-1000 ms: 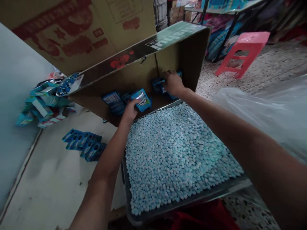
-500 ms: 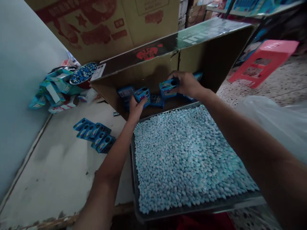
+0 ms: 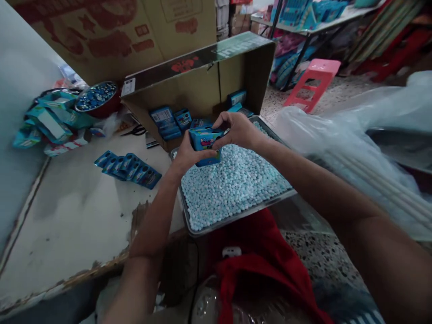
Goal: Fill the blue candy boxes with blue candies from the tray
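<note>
My left hand (image 3: 187, 155) is closed round a small blue printed box (image 3: 204, 140), which I hold above the near-left part of a dark tray (image 3: 243, 212). Fingers of my right hand (image 3: 238, 129) pinch the right side of the same box or boxes; whether there is more than one is hard to tell. Small pale blue and white pellets (image 3: 232, 184) fill the tray. Behind it, an open carton (image 3: 243, 74) lies on its side with several blue boxes (image 3: 164, 120) in it. A row of overlapping blue boxes (image 3: 128, 168) rests on the worktop at the left.
A red bowl (image 3: 110, 107) of small blue-and-silver pieces stands at the back left beside teal cartons (image 3: 52, 123). Scissors (image 3: 137, 130) lie near the open carton. To the right are a pink stool (image 3: 313, 83) and clear plastic sheeting (image 3: 313, 128). Red cloth (image 3: 266, 252) hangs below the tray.
Both hands came out of the carton, each with a blue box, and drew together over the tray. The view shifted, showing more of the right side and the floor.
</note>
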### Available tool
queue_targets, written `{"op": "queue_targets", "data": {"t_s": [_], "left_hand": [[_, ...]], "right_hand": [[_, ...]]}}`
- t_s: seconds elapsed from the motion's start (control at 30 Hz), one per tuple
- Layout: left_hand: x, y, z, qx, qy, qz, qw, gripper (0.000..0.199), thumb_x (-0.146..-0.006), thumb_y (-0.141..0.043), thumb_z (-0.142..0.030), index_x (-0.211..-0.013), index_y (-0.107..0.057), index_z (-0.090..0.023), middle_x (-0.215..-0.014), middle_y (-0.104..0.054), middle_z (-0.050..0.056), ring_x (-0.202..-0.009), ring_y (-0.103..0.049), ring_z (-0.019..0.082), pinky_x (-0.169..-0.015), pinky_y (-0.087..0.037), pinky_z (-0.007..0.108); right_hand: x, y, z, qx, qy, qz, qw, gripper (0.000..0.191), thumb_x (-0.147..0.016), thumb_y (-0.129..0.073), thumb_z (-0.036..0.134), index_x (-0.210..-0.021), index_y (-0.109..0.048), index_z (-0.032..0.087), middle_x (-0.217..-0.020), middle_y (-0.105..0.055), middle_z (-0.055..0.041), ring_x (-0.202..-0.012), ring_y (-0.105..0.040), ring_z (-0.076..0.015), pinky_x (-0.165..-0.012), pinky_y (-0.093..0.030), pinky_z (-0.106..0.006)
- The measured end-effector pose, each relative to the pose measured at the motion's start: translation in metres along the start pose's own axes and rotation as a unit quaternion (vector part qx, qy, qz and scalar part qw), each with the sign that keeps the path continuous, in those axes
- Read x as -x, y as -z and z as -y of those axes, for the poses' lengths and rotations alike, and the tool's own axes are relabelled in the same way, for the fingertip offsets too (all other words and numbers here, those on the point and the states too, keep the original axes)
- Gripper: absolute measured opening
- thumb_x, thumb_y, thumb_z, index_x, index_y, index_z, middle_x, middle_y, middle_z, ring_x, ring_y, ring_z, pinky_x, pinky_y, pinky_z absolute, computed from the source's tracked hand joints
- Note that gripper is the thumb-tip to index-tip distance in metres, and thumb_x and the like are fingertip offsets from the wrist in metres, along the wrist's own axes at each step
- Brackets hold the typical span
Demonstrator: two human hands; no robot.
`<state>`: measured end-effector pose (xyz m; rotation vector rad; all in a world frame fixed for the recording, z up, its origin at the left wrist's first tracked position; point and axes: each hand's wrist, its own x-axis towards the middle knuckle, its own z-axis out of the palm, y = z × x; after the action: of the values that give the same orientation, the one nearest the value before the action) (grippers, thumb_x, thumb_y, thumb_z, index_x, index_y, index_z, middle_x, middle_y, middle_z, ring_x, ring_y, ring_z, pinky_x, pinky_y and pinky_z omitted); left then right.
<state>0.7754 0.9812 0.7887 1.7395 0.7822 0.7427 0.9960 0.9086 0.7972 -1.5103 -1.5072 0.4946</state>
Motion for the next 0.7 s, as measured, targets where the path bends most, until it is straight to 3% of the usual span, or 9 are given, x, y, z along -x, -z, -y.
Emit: {"op": "queue_targets", "data": {"t_s": [0.07,0.2,0.3,0.37,0.43,0.5,0.6,0.7], "left_hand": [[0.011,0.0,-0.007,-0.053,-0.008,0.01,0.999,0.089,-0.053,-0.11,-0.053,-0.124,-0.067,-0.023,-0.125,-0.078,0.009,-0.129,-0.072,0.039,-0.106,-0.063,0.046],[0.021,0.006,-0.013,-0.076,-0.022,0.018,0.997,0.08,-0.058,-0.107,-0.051,-0.121,-0.065,-0.023,-0.122,-0.078,0.008,-0.124,-0.074,0.036,-0.105,-0.063,0.047],[0.025,0.028,-0.013,-0.12,-0.033,-0.014,0.992,0.074,-0.059,-0.105,-0.046,-0.116,-0.063,-0.024,-0.121,-0.077,0.006,-0.122,-0.072,0.033,-0.105,-0.061,0.045],[0.029,0.047,-0.013,-0.204,-0.025,-0.03,0.978,0.073,-0.055,-0.105,-0.038,-0.112,-0.062,-0.024,-0.119,-0.075,0.005,-0.12,-0.071,0.033,-0.104,-0.059,0.044],[0.032,0.063,-0.013,-0.321,0.01,-0.018,0.947,0.076,-0.049,-0.106,-0.032,-0.112,-0.064,-0.025,-0.115,-0.075,0.006,-0.116,-0.071,0.037,-0.1,-0.059,0.046],[0.036,0.068,-0.015,-0.435,0.052,0.03,0.898,0.08,-0.049,-0.106,-0.034,-0.118,-0.067,-0.025,-0.112,-0.076,0.009,-0.112,-0.073,0.042,-0.094,-0.058,0.048],[0.039,0.057,-0.02,-0.577,0.081,0.139,0.801,0.08,-0.062,-0.099,-0.048,-0.132,-0.069,-0.024,-0.117,-0.079,0.014,-0.113,-0.074,0.046,-0.09,-0.057,0.047],[0.031,0.035,-0.022,-0.651,0.089,0.215,0.723,0.076,-0.069,-0.093,-0.049,-0.138,-0.07,-0.025,-0.123,-0.08,0.014,-0.114,-0.074,0.044,-0.088,-0.055,0.042]], "right_hand": [[0.008,0.002,0.01,0.025,-0.011,-0.003,1.0,0.062,-0.059,-0.114,0.041,-0.098,-0.069,0.022,-0.091,-0.07,-0.0022,-0.089,-0.067,-0.0227,-0.074,-0.058,-0.033],[0.02,0.006,0.019,0.002,-0.031,0.012,0.999,0.055,-0.068,-0.11,0.043,-0.098,-0.068,0.024,-0.09,-0.07,-0.003,-0.09,-0.068,-0.0239,-0.076,-0.061,-0.036],[0.036,0.015,0.004,-0.009,-0.029,-0.014,0.999,0.045,-0.081,-0.101,0.051,-0.101,-0.071,0.024,-0.092,-0.074,-0.0047,-0.091,-0.071,-0.0248,-0.077,-0.061,-0.036],[0.055,0.022,-0.018,0.047,-0.029,-0.066,0.996,0.038,-0.094,-0.088,0.057,-0.104,-0.073,0.024,-0.099,-0.076,-0.0078,-0.096,-0.072,-0.0264,-0.082,-0.062,-0.038],[0.079,0.024,-0.044,0.15,-0.031,-0.098,0.983,0.037,-0.104,-0.073,0.059,-0.113,-0.075,0.023,-0.115,-0.077,-0.0135,-0.112,-0.072,-0.0309,-0.096,-0.062,-0.044],[0.104,0.02,-0.07,0.26,-0.057,-0.096,0.959,0.046,-0.111,-0.059,0.057,-0.133,-0.074,0.02,-0.143,-0.07,-0.0203,-0.137,-0.063,-0.0381,-0.115,-0.054,-0.054],[0.133,0.008,-0.096,0.346,-0.179,-0.07,0.918,0.062,-0.117,-0.044,0.054,-0.164,-0.057,0.017,-0.171,-0.048,-0.0251,-0.158,-0.044,-0.0456,-0.128,-0.04,-0.064],[0.143,-0.005,-0.106,0.344,-0.245,-0.06,0.904,0.069,-0.117,-0.045,0.058,-0.174,-0.047,0.018,-0.178,-0.039,-0.0248,-0.164,-0.036,-0.0465,-0.131,-0.034,-0.064]]}}
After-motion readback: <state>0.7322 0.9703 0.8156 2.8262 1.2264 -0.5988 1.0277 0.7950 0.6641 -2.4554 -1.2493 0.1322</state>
